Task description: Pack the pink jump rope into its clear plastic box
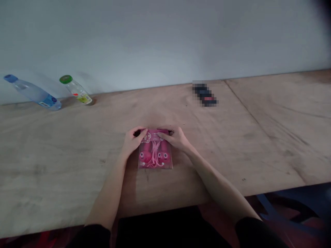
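A clear-fronted pink package (155,151) lies on the wooden table in front of me, with pink cord and pink figures with round eyes visible inside. My left hand (133,139) grips its far left corner, thumb on top and fingers behind the far edge. At the far right corner, my right hand (174,137) holds it the same way, its thumb pressing on the pink top band. The fingertips behind the package are partly hidden.
A clear plastic bottle with a blue cap (34,93) and a green-capped bottle (77,91) are at the back left of the table (64,155). A blurred dark object (204,94) is near the wall, right of centre. The wall (155,41) runs behind.
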